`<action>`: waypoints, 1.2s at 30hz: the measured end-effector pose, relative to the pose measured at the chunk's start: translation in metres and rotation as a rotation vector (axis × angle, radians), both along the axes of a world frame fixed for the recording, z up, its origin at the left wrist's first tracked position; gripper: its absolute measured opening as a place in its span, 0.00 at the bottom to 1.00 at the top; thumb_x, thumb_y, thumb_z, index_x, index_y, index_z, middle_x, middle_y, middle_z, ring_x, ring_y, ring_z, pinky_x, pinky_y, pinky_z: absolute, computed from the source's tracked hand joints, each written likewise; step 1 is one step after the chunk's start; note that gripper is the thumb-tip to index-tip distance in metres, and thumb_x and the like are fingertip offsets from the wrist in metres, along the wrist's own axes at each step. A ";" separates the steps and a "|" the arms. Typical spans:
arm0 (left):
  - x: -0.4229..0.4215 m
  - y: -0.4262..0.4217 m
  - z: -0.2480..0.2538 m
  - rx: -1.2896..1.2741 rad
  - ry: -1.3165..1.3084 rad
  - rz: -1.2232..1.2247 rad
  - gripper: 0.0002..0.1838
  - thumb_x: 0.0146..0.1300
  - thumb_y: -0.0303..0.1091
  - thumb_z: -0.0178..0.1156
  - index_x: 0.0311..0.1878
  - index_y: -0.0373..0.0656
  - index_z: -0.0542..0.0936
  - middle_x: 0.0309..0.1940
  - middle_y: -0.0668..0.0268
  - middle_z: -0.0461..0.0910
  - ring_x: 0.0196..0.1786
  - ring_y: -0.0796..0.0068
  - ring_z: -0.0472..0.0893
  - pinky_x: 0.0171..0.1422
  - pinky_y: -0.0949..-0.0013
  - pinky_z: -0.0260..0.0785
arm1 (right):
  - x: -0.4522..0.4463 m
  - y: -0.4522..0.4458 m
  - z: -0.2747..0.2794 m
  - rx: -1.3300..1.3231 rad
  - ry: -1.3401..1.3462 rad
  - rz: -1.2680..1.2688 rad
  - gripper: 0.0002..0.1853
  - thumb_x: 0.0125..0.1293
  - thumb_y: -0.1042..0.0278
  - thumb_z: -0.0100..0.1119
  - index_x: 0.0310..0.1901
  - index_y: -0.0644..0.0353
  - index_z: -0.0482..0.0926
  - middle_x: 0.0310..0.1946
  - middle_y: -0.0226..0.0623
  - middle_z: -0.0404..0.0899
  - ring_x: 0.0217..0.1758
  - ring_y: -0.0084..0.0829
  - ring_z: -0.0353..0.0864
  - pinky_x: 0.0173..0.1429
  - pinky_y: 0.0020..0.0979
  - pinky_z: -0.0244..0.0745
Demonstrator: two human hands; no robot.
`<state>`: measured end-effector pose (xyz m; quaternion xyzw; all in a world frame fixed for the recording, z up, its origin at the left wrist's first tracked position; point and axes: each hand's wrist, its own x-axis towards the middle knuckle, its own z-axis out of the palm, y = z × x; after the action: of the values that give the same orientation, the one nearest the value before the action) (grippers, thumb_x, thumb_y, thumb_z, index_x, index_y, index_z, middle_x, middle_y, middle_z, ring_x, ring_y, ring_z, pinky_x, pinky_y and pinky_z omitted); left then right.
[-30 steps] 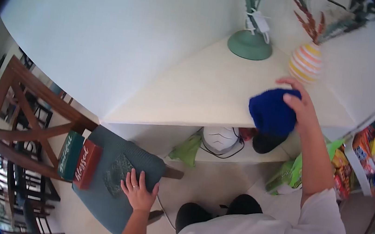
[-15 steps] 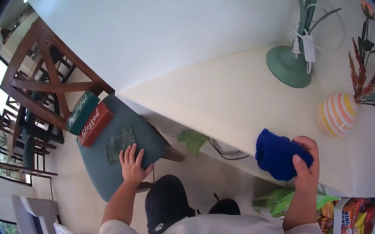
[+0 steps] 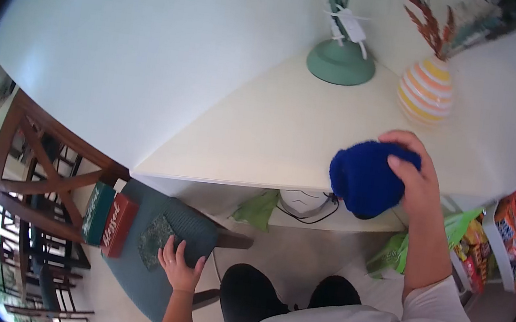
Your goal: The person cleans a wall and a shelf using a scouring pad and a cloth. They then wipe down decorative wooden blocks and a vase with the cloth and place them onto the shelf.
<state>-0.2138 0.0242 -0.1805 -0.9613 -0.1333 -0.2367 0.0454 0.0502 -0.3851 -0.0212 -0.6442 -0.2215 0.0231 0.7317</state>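
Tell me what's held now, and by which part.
The right hand holds the blue cloth by its upper-right edge as seen, thumb in front; the left hand holds nothing.

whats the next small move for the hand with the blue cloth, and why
Perhaps the right hand should press the blue cloth flat against the shelf: it grips the cloth bunched, overlapping the shelf's front edge in this view, and the striped vase stands farther back.

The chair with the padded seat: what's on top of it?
On the seat are a green block, a red block reading "blessed" and a dark speckled patch. The left hand hides whatever lies directly beneath it.
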 end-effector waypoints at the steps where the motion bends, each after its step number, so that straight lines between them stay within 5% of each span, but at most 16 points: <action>1: 0.003 0.002 -0.001 -0.072 -0.110 -0.045 0.28 0.54 0.45 0.65 0.56 0.44 0.70 0.65 0.50 0.62 0.68 0.47 0.62 0.71 0.42 0.49 | 0.001 0.001 0.000 0.019 0.030 0.002 0.15 0.60 0.73 0.54 0.50 0.63 0.75 0.43 0.33 0.77 0.50 0.24 0.74 0.59 0.27 0.66; 4: 0.026 0.001 0.017 -0.237 -0.418 -0.247 0.24 0.56 0.36 0.64 0.55 0.43 0.70 0.66 0.48 0.60 0.66 0.44 0.62 0.71 0.41 0.49 | 0.007 0.008 0.006 0.128 0.173 0.044 0.15 0.60 0.72 0.55 0.49 0.61 0.76 0.43 0.34 0.77 0.49 0.26 0.75 0.59 0.28 0.68; 7: 0.075 -0.019 0.074 -0.074 -0.582 -0.555 0.22 0.56 0.34 0.64 0.54 0.45 0.72 0.65 0.50 0.63 0.66 0.45 0.63 0.71 0.39 0.48 | 0.019 0.017 0.009 -0.020 0.183 -0.027 0.17 0.59 0.71 0.55 0.51 0.60 0.76 0.46 0.36 0.77 0.50 0.27 0.75 0.58 0.28 0.69; 11: 0.137 -0.047 0.139 0.034 -0.401 -0.640 0.18 0.56 0.32 0.64 0.51 0.46 0.76 0.62 0.59 0.69 0.67 0.51 0.65 0.72 0.40 0.45 | 0.059 0.045 0.011 -0.687 -0.264 -0.302 0.27 0.58 0.64 0.56 0.61 0.60 0.72 0.56 0.42 0.75 0.57 0.37 0.75 0.62 0.32 0.68; 16: 0.195 -0.049 0.126 0.007 -0.355 -0.510 0.20 0.61 0.47 0.59 0.53 0.48 0.77 0.61 0.60 0.71 0.67 0.54 0.65 0.72 0.38 0.43 | 0.106 0.073 0.015 -1.057 -0.197 -0.442 0.33 0.56 0.56 0.53 0.63 0.64 0.69 0.64 0.52 0.68 0.67 0.47 0.67 0.69 0.36 0.62; 20: 0.198 -0.050 0.124 0.040 -0.329 -0.443 0.24 0.63 0.54 0.55 0.56 0.52 0.77 0.63 0.59 0.70 0.69 0.54 0.63 0.72 0.37 0.42 | 0.125 0.084 0.002 -1.198 -0.217 -0.510 0.32 0.60 0.54 0.46 0.65 0.61 0.68 0.64 0.51 0.68 0.67 0.46 0.68 0.70 0.37 0.61; 26: 0.200 -0.047 0.120 -0.014 -0.285 -0.431 0.28 0.61 0.58 0.55 0.60 0.54 0.74 0.66 0.57 0.68 0.70 0.53 0.62 0.73 0.37 0.40 | 0.088 0.074 0.020 -0.931 -0.261 -0.470 0.31 0.60 0.52 0.54 0.62 0.59 0.70 0.58 0.50 0.74 0.61 0.47 0.72 0.65 0.37 0.66; 30: 0.200 -0.071 0.143 -0.213 -0.203 -0.469 0.37 0.58 0.51 0.63 0.68 0.51 0.64 0.64 0.53 0.69 0.71 0.54 0.62 0.74 0.43 0.44 | 0.048 0.096 0.031 -0.507 -0.291 -0.392 0.23 0.64 0.56 0.56 0.59 0.54 0.72 0.51 0.42 0.76 0.53 0.33 0.75 0.59 0.31 0.68; 33: 0.225 -0.112 0.168 -0.583 -0.338 -1.095 0.45 0.54 0.39 0.69 0.72 0.46 0.56 0.60 0.51 0.72 0.66 0.56 0.68 0.70 0.55 0.58 | 0.028 0.139 0.038 -0.281 -0.322 -0.244 0.21 0.67 0.58 0.54 0.60 0.53 0.70 0.48 0.37 0.76 0.50 0.27 0.74 0.57 0.29 0.68; 34: 0.231 -0.120 0.171 -0.706 -0.271 -1.045 0.43 0.53 0.37 0.69 0.70 0.44 0.58 0.58 0.51 0.74 0.63 0.58 0.71 0.67 0.58 0.61 | 0.024 0.144 0.041 -0.220 -0.305 -0.121 0.23 0.67 0.56 0.56 0.61 0.53 0.68 0.50 0.38 0.75 0.49 0.28 0.74 0.55 0.29 0.70; 36: 0.246 -0.132 0.170 -0.941 -0.132 -0.945 0.40 0.51 0.31 0.69 0.67 0.41 0.63 0.54 0.51 0.77 0.58 0.60 0.76 0.61 0.65 0.68 | 0.011 0.130 0.057 -0.382 -0.413 -0.290 0.26 0.65 0.53 0.57 0.60 0.58 0.68 0.53 0.46 0.74 0.54 0.38 0.74 0.60 0.34 0.67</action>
<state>0.0320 -0.1082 -0.0107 -0.8173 0.2104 -0.2059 -0.4953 0.0609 -0.2548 0.0353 -0.7858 -0.2628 -0.1714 0.5329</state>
